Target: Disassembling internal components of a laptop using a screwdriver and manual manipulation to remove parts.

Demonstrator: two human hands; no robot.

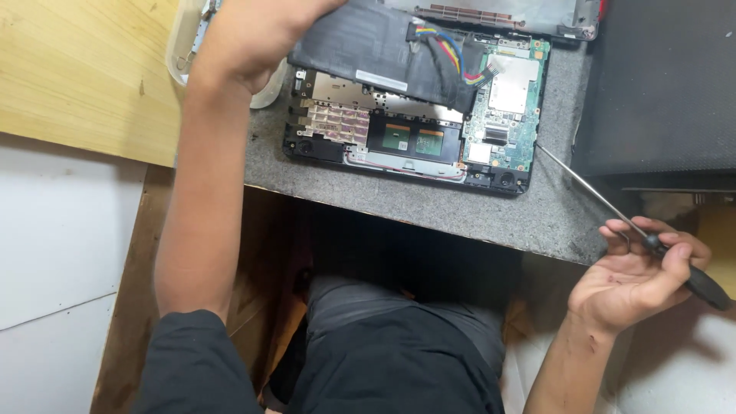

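Observation:
An opened laptop base (491,165) lies on a grey mat, its green circuit board (512,115) and metal shielding exposed. My left hand (245,42) grips the left end of the flat black battery pack (368,46) and holds it tilted up over the base. Coloured wires (452,54) still run from the pack to the board. My right hand (640,272) is off the table's front edge at the right, closed around a long thin screwdriver (590,188) whose tip points up-left toward the laptop's right corner.
A grey mat (429,207) covers the work surface. A black panel (659,84) lies at the right, a wooden tabletop (84,69) at the left, and a clear plastic tray (180,46) behind my left wrist. Another laptop cover (552,15) lies at the top edge.

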